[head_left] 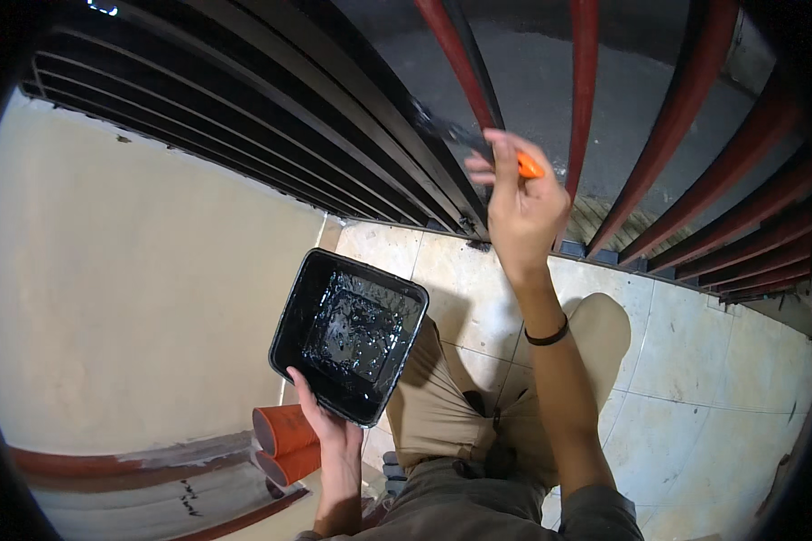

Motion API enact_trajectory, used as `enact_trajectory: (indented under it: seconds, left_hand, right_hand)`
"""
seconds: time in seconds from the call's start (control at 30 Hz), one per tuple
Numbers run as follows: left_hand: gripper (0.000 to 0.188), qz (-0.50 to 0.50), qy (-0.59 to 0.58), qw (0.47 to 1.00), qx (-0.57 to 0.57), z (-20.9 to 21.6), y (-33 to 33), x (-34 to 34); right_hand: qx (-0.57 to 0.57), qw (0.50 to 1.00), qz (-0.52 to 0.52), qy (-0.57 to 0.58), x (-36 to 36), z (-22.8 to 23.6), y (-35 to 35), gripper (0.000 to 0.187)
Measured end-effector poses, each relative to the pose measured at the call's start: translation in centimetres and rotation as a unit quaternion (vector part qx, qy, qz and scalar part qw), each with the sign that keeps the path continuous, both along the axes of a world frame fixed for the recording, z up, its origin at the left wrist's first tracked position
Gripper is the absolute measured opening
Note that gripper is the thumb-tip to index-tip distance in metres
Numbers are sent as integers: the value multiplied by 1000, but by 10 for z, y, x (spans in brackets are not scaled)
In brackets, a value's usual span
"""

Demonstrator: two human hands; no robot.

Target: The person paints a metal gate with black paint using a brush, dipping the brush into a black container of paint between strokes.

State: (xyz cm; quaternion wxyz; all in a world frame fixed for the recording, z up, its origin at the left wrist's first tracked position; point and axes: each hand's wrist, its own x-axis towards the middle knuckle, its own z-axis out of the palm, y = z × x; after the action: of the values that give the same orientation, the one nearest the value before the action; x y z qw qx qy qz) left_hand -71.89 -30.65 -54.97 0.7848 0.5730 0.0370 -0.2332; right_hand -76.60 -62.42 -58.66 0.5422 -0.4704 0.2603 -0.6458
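Observation:
My left hand (pixel 323 424) grips the lower edge of a black square tub (pixel 290 316), thumb over the rim. Glossy black paint (pixel 352 325) wets the bottom and inner walls of the tub. Up and to the right, my right hand (pixel 525 203) is closed around the orange handle of a paintbrush (pixel 530 166). The dark bristle end of the brush is blurred and lies against or very near a black metal bar (pixel 370 77) of the railing; contact is hard to make out.
Red bars (pixel 584 99) of the railing continue to the right, and black slats (pixel 180 104) to the left. A beige wall (pixel 144 279) is at the left. Two orange pipes (pixel 284 433) stick out beside my left wrist. Below lies a pale tiled floor (pixel 695 361) with dark spots.

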Motion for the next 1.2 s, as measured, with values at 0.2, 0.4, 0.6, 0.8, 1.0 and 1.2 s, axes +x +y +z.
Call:
enact_trajectory:
  seconds: [0.2,0.4,0.6,0.8,1.0,1.2]
  left_hand:
    - [72,-11,3,1000,16,-4,11,3]
    - [73,-12,-2,1000,3,2,3,-1]
    - [71,-19,-26,999,-11,8,12,-5]
    - [71,-17,-38,999,-21,1,4,-7]
    - [69,-19,-53,997,-45,1,21,-11]
    - [69,-20,-23,998,-59,11,22,-12]
  right_hand:
    - [-67,997,-29,9,7,51,-15,20]
    - [-86,982,-1,-166,10,97,-34,25]
    - [-50,998,-22,38,-15,54,-11,24]
    - [-117,975,22,-187,-5,133,-43,23]
    - [-136,990,21,36,-25,43,-11,20]
    - [-266,963,-45,24,-29,126,-18,15]
